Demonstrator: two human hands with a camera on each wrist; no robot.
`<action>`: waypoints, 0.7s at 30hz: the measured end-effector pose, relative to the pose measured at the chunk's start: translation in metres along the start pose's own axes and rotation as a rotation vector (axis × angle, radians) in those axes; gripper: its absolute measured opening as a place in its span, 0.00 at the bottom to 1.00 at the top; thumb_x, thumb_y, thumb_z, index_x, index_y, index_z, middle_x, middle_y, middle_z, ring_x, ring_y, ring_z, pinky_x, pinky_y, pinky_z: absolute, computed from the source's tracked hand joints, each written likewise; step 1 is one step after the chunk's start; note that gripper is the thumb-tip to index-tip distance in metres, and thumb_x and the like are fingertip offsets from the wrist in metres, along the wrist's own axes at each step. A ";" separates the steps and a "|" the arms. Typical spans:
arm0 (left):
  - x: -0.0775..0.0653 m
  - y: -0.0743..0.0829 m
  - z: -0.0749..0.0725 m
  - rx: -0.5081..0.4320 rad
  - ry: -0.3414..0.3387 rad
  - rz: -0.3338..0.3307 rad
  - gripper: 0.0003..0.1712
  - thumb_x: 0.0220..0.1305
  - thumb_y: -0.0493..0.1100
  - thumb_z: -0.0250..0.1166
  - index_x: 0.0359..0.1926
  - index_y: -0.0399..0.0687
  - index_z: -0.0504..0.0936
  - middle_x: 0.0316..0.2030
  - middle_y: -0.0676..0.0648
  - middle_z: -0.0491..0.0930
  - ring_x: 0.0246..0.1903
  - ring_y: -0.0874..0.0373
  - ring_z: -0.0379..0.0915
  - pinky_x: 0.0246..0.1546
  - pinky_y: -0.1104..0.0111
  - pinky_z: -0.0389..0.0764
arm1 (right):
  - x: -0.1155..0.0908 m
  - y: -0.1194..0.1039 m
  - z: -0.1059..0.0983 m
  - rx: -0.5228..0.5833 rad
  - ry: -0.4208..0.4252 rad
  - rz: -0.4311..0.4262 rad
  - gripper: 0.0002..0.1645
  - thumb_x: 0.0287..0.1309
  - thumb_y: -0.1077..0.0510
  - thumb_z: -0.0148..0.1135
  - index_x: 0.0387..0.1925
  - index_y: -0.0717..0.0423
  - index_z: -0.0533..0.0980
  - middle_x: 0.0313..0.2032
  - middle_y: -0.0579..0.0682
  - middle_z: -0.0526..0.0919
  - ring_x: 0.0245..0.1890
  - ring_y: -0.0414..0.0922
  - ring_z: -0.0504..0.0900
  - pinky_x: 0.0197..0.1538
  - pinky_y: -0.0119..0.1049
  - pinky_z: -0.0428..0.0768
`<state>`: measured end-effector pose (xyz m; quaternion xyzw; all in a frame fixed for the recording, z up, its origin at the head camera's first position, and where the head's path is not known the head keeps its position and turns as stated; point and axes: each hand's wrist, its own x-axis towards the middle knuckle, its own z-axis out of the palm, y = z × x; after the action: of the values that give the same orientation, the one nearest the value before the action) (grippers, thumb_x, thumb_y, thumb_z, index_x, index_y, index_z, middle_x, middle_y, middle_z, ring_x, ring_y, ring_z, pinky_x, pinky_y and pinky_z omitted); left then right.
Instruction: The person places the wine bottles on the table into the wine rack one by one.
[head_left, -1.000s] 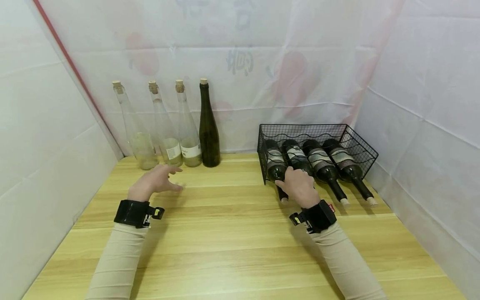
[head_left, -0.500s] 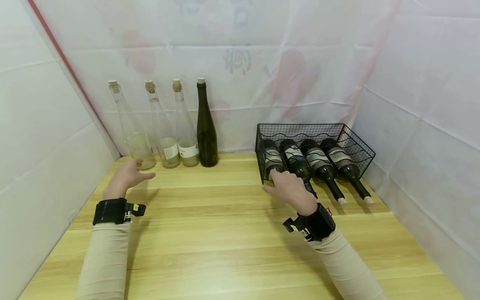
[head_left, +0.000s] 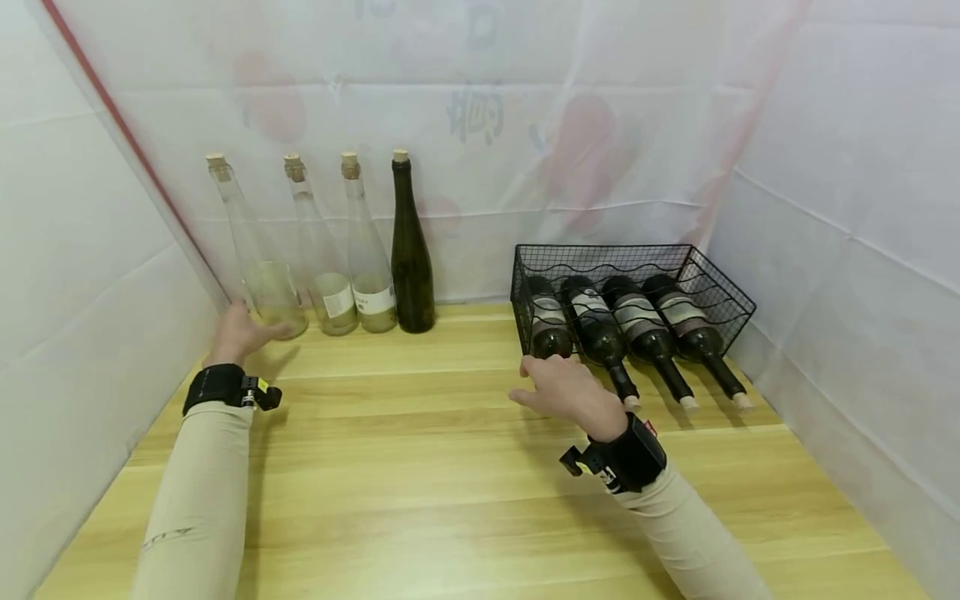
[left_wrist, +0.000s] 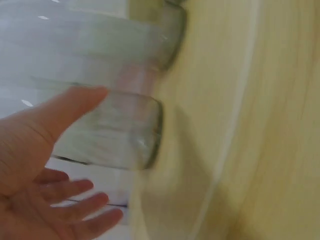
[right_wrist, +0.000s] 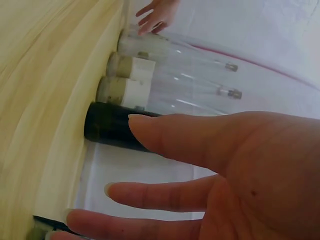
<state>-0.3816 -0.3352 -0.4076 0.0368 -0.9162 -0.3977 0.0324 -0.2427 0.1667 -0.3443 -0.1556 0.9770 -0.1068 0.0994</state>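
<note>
My left hand point(head_left: 238, 332) is beside the foot of the leftmost clear glass bottle point(head_left: 262, 267), which stands upright with a cork in its neck. In the left wrist view its thumb overlaps that clear bottle point(left_wrist: 115, 130), while the fingers spread below; contact cannot be told. My right hand point(head_left: 570, 390) hovers at the front left of the black wire rack point(head_left: 517, 287), fingers spread and holding nothing. Behind it, a dark wine bottle point(head_left: 550, 321) lies in the rack, its neck hidden by the hand. The neighbouring wine bottle point(head_left: 603, 333) points its corked neck forward.
Two more clear corked bottles point(head_left: 326, 275) point(head_left: 367, 267) and a dark green bottle point(head_left: 412, 267) stand in a row along the back. Further right in the rack lie two dark wine bottles point(head_left: 648, 333) point(head_left: 697, 329). White cloth walls point(head_left: 847, 250) enclose the wooden table point(head_left: 420, 467).
My left hand has moved left and slightly back, to the leftmost clear bottle. My right hand has shifted left and toward me, away from the rack's bottles. The bottles have stayed in place.
</note>
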 end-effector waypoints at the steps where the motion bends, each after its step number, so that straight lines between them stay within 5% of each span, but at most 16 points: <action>1: 0.004 -0.002 0.001 -0.013 -0.008 -0.014 0.69 0.57 0.58 0.74 0.76 0.26 0.36 0.72 0.20 0.43 0.70 0.22 0.43 0.67 0.34 0.55 | -0.001 0.000 0.000 0.004 -0.003 0.001 0.25 0.67 0.44 0.61 0.57 0.54 0.74 0.26 0.48 0.76 0.25 0.45 0.74 0.31 0.39 0.69; 5: 0.015 -0.009 0.007 -0.099 -0.018 -0.078 0.72 0.51 0.59 0.77 0.76 0.29 0.38 0.72 0.21 0.49 0.69 0.24 0.49 0.68 0.36 0.58 | -0.003 0.000 0.002 -0.003 -0.008 0.014 0.25 0.67 0.44 0.62 0.57 0.53 0.74 0.30 0.48 0.79 0.26 0.45 0.74 0.31 0.38 0.70; 9: 0.025 -0.013 0.018 -0.194 0.049 -0.078 0.70 0.49 0.54 0.80 0.76 0.31 0.42 0.71 0.24 0.56 0.68 0.29 0.55 0.68 0.40 0.61 | -0.004 0.001 0.003 -0.031 -0.009 0.028 0.25 0.67 0.43 0.62 0.58 0.53 0.74 0.34 0.48 0.79 0.27 0.44 0.74 0.30 0.38 0.71; 15: 0.037 -0.009 0.036 -0.340 0.137 -0.046 0.74 0.52 0.49 0.78 0.78 0.48 0.27 0.75 0.30 0.47 0.73 0.36 0.51 0.71 0.47 0.62 | -0.003 0.002 0.001 -0.023 -0.015 0.034 0.25 0.67 0.44 0.62 0.58 0.53 0.73 0.34 0.48 0.78 0.28 0.44 0.74 0.31 0.39 0.70; 21: 0.034 -0.009 0.037 -0.276 0.182 -0.062 0.56 0.52 0.50 0.79 0.72 0.30 0.58 0.66 0.29 0.67 0.64 0.36 0.65 0.67 0.49 0.68 | -0.001 0.006 0.000 -0.011 -0.018 0.026 0.25 0.67 0.44 0.62 0.59 0.52 0.73 0.32 0.48 0.78 0.27 0.44 0.74 0.29 0.39 0.68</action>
<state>-0.4181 -0.3173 -0.4387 0.0958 -0.8447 -0.5155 0.1077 -0.2430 0.1724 -0.3456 -0.1442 0.9786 -0.0986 0.1085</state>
